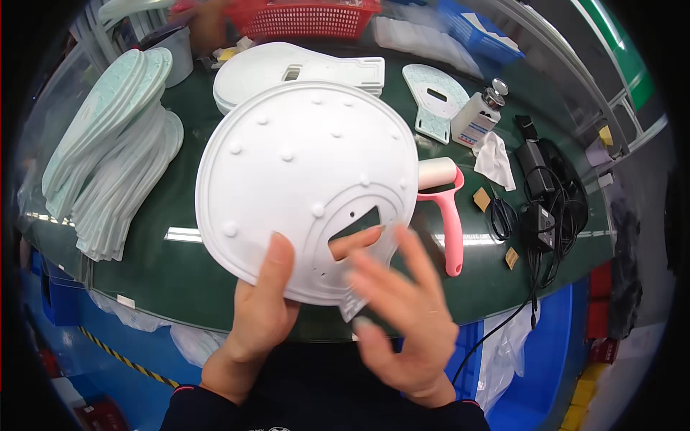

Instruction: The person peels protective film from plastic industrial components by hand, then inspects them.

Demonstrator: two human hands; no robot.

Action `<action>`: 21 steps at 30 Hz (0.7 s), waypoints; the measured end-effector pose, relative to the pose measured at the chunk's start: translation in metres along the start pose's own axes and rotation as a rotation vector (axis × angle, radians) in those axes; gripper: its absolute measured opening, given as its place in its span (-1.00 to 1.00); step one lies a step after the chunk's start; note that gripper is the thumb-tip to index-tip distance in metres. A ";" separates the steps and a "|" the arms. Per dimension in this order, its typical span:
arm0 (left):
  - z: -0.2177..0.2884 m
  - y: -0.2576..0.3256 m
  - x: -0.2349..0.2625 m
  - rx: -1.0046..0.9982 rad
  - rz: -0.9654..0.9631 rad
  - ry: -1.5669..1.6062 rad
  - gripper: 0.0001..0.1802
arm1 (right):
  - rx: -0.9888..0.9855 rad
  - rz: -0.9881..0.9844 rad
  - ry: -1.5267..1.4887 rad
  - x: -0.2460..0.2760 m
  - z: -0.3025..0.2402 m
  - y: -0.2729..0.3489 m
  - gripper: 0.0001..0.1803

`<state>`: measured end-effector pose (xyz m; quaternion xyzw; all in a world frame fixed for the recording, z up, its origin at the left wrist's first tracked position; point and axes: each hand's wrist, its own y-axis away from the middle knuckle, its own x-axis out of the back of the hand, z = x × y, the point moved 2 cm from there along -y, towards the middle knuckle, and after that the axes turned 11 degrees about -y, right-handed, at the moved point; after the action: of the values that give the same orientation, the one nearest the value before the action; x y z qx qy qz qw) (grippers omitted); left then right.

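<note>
Plastic fills most of my view: a white round plate (305, 179) with raised studs and a slot cut near its lower edge, held up tilted above the dark green table (180, 266). My left hand (262, 316) is clamped on the plate's lower rim, thumb pressed flat on the front face, the other fingers behind it (one fingertip shows through the slot). My right hand (402, 316) sits just beside it with fingers spread apart, holding nothing firmly that I can make out; its fingertips brush the plate's lower right edge, where a small grey tab (352, 305) sticks out below the rim.

On the table to my left lies a fanned stack of pale green pads (108, 151). Behind the plate rests a pile of similar white plates (287, 68), and beyond that a red basket (309, 18). To the right lie a pink-handled lint roller (445, 208), a small bottle (478, 115), a crumpled white cloth (496, 161) and a black power adapter with cables (539, 201).
</note>
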<state>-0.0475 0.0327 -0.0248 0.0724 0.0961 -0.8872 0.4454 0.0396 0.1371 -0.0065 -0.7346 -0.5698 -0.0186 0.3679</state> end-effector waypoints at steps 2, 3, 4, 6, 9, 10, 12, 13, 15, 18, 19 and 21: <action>0.002 -0.002 0.002 0.094 -0.089 0.341 -0.24 | 0.022 0.356 0.140 0.020 0.012 0.012 -0.44; 0.006 -0.001 0.003 0.120 -0.083 0.427 -0.24 | -0.043 0.504 -0.132 0.018 0.021 0.013 -0.40; 0.009 0.000 0.004 0.116 -0.080 0.426 -0.24 | -0.110 0.646 -0.406 0.015 0.028 0.013 -0.35; 0.011 0.003 0.004 0.151 -0.094 0.396 -0.28 | -0.205 0.589 -0.524 0.015 0.030 0.012 -0.32; 0.017 0.011 0.002 0.074 -0.275 0.215 -0.24 | -0.435 0.458 -1.036 0.008 0.030 0.030 -0.24; 0.018 0.014 0.003 0.074 -0.272 0.215 -0.24 | -0.472 0.400 -1.105 0.007 0.030 0.036 -0.21; 0.018 0.020 0.003 0.168 -0.353 0.193 -0.19 | -0.466 0.349 -1.153 0.007 0.030 0.044 -0.20; 0.019 0.020 0.002 0.171 -0.353 0.192 -0.19 | -0.459 0.300 -1.200 0.006 0.029 0.047 -0.19; 0.022 0.020 -0.002 0.182 -0.422 0.232 -0.16 | -0.473 0.304 -1.231 0.007 0.028 0.050 -0.20; 0.025 0.020 -0.001 0.206 -0.453 0.246 -0.14 | -0.502 0.339 -1.265 0.005 0.024 0.049 -0.25; 0.025 0.020 -0.002 0.209 -0.457 0.246 -0.14 | -0.512 0.366 -1.280 0.005 0.023 0.049 -0.28; 0.025 0.023 -0.001 0.217 -0.305 0.145 -0.12 | -0.548 0.412 -1.353 0.006 0.017 0.044 -0.28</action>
<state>-0.0290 0.0143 -0.0026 0.1684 0.0417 -0.9420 0.2872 0.0723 0.1484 -0.0390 -0.7425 -0.4975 0.3645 -0.2614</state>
